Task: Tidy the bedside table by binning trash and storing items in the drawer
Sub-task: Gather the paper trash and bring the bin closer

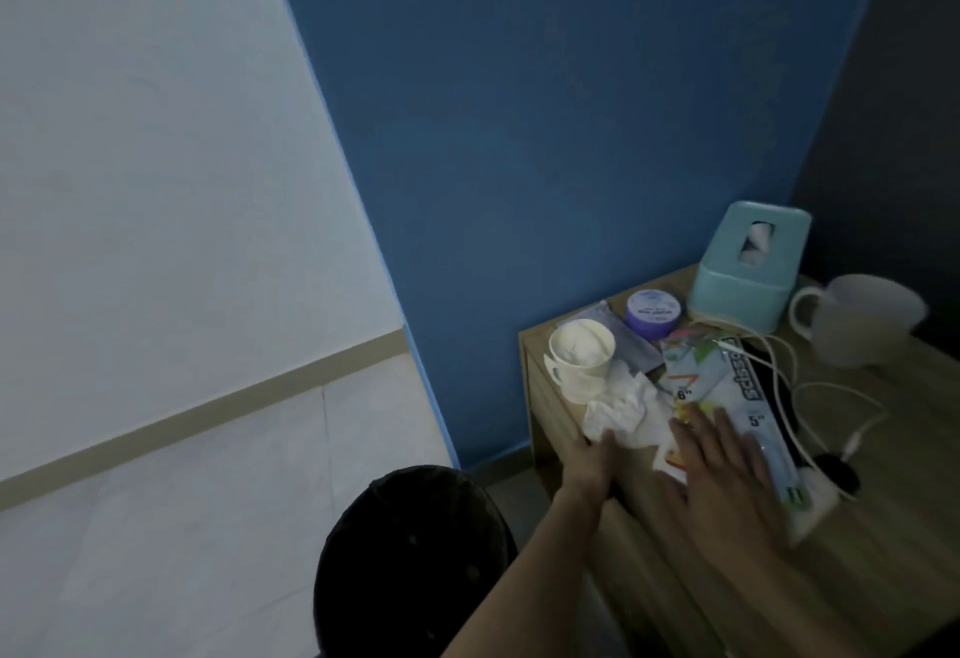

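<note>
Crumpled tissue (626, 410) lies at the bedside table's (883, 553) front-left edge; the left hand (592, 465) touches it, fingers loosely curled, grip unclear. The right hand (722, 470) lies flat, open, on a scissors packet (727, 387). Binning seems underway; next, pinch the tissue and drop it into the dark bin (410, 564) below.

I'm looking at a home bedroom corner: wooden bedside table (883, 527) sitting against a blue wall (571, 111), tissue box (748, 267) at its back, mug (582, 358) on its left edge, charger cable (810, 392) trailing across it.

Left hand (589, 465) curled at fingertips, right hand (727, 470) flat, fingers spread.
</note>
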